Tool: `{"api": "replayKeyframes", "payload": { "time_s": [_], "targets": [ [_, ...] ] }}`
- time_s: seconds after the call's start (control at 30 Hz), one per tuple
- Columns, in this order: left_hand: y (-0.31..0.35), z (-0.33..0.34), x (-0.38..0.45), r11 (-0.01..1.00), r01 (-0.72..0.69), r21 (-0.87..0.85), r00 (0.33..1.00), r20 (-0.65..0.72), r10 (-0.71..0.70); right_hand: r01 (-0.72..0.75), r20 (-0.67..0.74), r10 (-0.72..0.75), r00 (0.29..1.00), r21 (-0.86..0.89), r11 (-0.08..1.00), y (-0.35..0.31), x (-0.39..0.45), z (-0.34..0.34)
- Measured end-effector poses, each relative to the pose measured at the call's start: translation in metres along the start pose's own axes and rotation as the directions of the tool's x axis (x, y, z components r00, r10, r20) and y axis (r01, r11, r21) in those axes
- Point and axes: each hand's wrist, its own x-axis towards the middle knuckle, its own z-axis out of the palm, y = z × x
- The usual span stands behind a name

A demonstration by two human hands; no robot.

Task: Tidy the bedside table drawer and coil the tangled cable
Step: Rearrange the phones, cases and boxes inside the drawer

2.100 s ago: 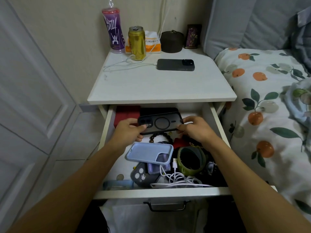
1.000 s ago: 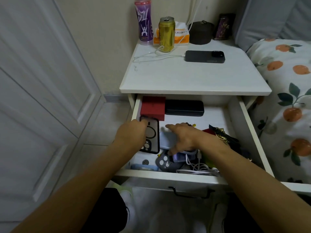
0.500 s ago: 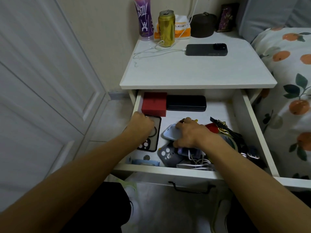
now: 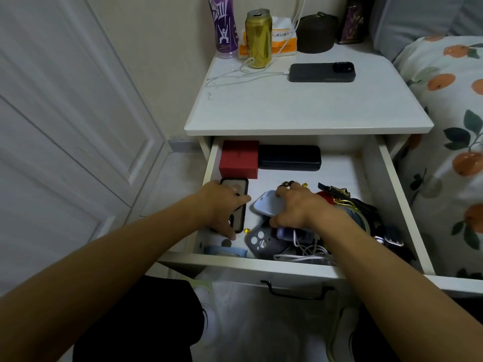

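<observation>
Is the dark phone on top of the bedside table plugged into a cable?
Yes, a white cable runs across the tabletop into the left end of the dark phone.

I am looking into a home bedroom: a white bedside table [image 4: 300, 111] stands against a bed [image 4: 449, 105] with orange-print bedding, beside a grey padded headboard [image 4: 418, 14]. A charging phone [image 4: 322, 72] and drink can [image 4: 258, 39] sit on top, near a panelled white door [image 4: 65, 121].
</observation>
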Motion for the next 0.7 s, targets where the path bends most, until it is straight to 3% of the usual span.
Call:
{"api": "replayKeyframes", "payload": {
  "time_s": [0.2, 0.27, 0.3, 0.37, 0.43, 0.5, 0.6, 0.63, 0.7],
  "targets": [
    [0.002, 0.005, 0.000, 1.000, -0.007, 0.005, 0.999, -0.037, 0.007, -0.019, -0.065, 0.020, 0.998, 0.005, 1.000, 0.002, -0.006, 0.000],
    [-0.001, 0.006, -0.006, 0.997, 0.003, -0.083, 0.996, -0.092, -0.011, 0.030, -0.103, -0.024, 0.994, 0.061, 0.998, 0.006, -0.009, -0.005],
    [-0.004, 0.007, -0.010, 0.978, 0.003, -0.209, 0.984, -0.173, -0.040, 0.072, -0.130, -0.063, 0.990, 0.064, 0.995, 0.008, -0.011, -0.007],
    [-0.007, 0.007, -0.021, 0.816, -0.066, -0.574, 0.920, -0.352, -0.173, 0.156, -0.167, -0.146, 0.975, 0.048, 0.987, 0.011, -0.013, -0.011],
    [-0.007, 0.001, -0.028, 0.569, -0.138, -0.811, 0.830, -0.408, -0.380, 0.219, -0.183, -0.208, 0.961, 0.041, 0.975, 0.009, -0.014, -0.012],
    [-0.005, -0.007, -0.032, 0.402, -0.088, -0.912, 0.811, -0.300, -0.502, 0.278, -0.201, -0.264, 0.943, 0.047, 0.959, 0.003, -0.014, -0.010],
    [0.001, -0.010, -0.034, 0.133, -0.066, -0.989, 0.849, -0.126, -0.514, 0.358, -0.253, -0.334, 0.908, 0.054, 0.932, -0.006, -0.016, -0.010],
    [0.000, -0.011, -0.035, 0.081, -0.085, -0.993, 0.844, -0.115, -0.524, 0.372, -0.275, -0.348, 0.896, 0.041, 0.927, -0.009, -0.016, -0.010],
    [-0.005, -0.011, -0.039, 0.070, -0.095, -0.993, 0.800, -0.118, -0.588, 0.378, -0.335, -0.349, 0.875, 0.023, 0.926, -0.009, -0.013, -0.010]
  ]
}}
